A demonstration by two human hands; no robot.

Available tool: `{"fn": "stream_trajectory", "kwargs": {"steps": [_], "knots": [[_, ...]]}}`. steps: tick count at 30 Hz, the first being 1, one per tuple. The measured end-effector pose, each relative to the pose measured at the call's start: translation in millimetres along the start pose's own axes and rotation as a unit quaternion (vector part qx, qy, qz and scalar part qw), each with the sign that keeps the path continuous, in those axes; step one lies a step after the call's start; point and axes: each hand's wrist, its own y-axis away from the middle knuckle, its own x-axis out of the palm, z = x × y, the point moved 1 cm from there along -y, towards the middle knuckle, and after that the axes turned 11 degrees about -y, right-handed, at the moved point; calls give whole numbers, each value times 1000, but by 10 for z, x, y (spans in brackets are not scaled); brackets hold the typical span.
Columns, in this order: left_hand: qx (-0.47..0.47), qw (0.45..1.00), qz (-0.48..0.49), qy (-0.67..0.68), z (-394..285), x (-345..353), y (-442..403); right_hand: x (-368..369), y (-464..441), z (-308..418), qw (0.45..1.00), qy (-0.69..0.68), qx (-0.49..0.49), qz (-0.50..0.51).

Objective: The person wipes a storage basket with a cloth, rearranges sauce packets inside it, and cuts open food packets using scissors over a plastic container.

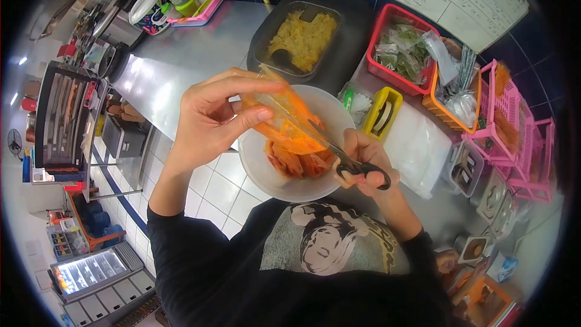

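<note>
My left hand [221,106] pinches the top of a clear plastic bag [284,118] stained orange, tilted above a round translucent bowl [257,172]. Black-handled scissors [347,163] are in my right hand [369,160], their blades reaching to the bag's right side. Orange-red food pieces [290,162] lie in the bowl below the bag. Whether the blades touch the plastic is hard to tell.
Behind the bowl sits a black container [336,30] of yellow food. To the right are a yellow tray [392,95], a red basket [369,63], an orange basket [473,126], pink baskets [514,154] and plastic sheets [417,145].
</note>
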Motion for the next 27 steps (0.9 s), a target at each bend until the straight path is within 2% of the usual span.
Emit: {"fn": "stream_trajectory", "kwargs": {"steps": [4,17,23,26,27], "knots": [[-29,1000,-10,4,-29,4,9,-50,9,-37,997,-27,6,68],[-18,999,-2,-28,-47,39,9,-55,20,-43,998,-7,-22,50],[-32,999,7,-27,-54,40,19,-97,41,-31,999,1,-32,42],[-42,996,42,-71,-92,32,14,-34,29,-12,998,36,-47,21],[-69,995,43,-61,-102,35,17,-15,32,8,998,44,-43,8]]}}
